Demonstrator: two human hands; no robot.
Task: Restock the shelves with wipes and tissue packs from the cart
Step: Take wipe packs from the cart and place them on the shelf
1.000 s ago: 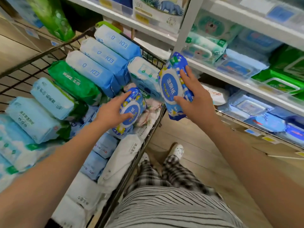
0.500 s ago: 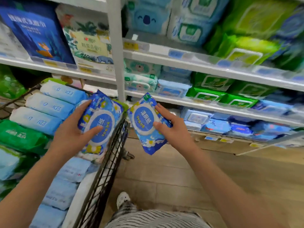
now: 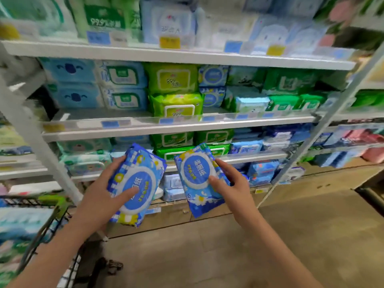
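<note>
The right pack (image 3: 196,173) shows white Chinese characters, 湿厕纸, on a round blue label ringed in white; the left pack (image 3: 137,183) carries the same label, but a thumb covers most of it and only the last character, 纸, reads clearly. Behind them, two lime-green packs (image 3: 173,79) stacked on the middle shelf are each marked "999", and the blue and yellow price tags (image 3: 169,42) along the shelf edges are too blurred to read. Both held packs are soft, flat plastic pouches in bright blue with white checks and yellow-and-white flowers (daisies, by the look of them) printed toward the ends. There are two of them, one in each hand. The left hand (image 3: 99,196) grips its pack with the thumb laid across the front label and the fingers curled round the left edge behind it. The right hand (image 3: 232,183) pinches its pack the same way, thumb on the label and fingers wrapped at the right edge. Both packs hang tilted in the air in front of the lower shelves (image 3: 178,125), just beside each other but apart, above the wooden floor (image 3: 291,235). The wire cart (image 3: 41,225) stands at the lower left with more packs in it. Two pale blue packs (image 3: 70,69) with an animal face sit stacked at the left of the middle shelf.
</note>
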